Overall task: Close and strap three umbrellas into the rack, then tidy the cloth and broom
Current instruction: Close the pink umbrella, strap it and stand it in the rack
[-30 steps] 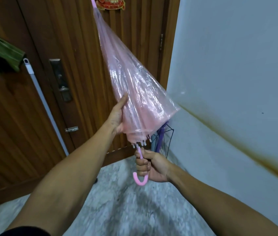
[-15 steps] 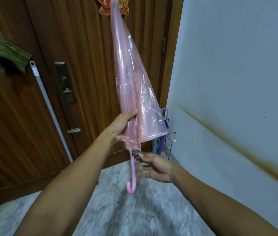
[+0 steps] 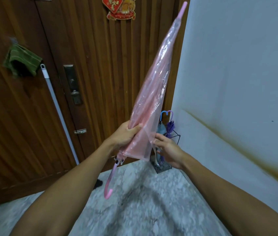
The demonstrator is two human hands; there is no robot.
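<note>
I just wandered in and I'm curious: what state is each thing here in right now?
pink umbrella: folded shut, tilted, loose canopy not strapped
left hand: grips the canopy near its lower end
right hand: fingers open at the canopy's loose edge
rack: holds two closed umbrellas
green cloth: hanging on the door
door: closed

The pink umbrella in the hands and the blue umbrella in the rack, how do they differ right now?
The pink umbrella is held off the floor, tilted, tip up and hooked handle down; the blue umbrella stands in the rack with its hooked handle up. The pink one is gripped by the left hand with the right hand at its loose canopy; the blue one is untouched. Both are closed with curved handles.
</note>
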